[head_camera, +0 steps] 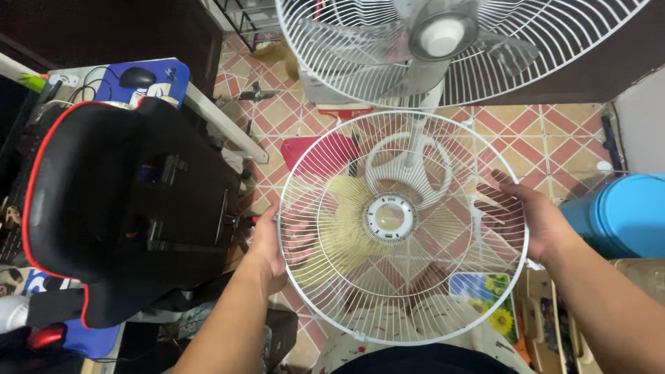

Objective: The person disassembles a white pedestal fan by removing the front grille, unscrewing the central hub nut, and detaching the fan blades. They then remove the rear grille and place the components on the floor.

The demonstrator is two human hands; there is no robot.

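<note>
I hold a round white wire fan guard (pixel 402 228) flat in front of me, its small round centre cap facing up. My left hand (pixel 273 242) grips its left rim, fingers curled under the wires. My right hand (pixel 530 218) grips the right rim. Above it stands a white pedestal fan (pixel 443 41) with its rear guard, clear blades and grey hub exposed. The fan's stand shows through the held guard.
A black office chair with red trim (pixel 125 208) stands close on the left, beside a white desk edge (pixel 222 121). A blue plastic bin (pixel 623 215) sits at the right. Red and tan patterned floor tiles (pixel 547 138) lie below, with a sunflower-print item (pixel 492 301) near my legs.
</note>
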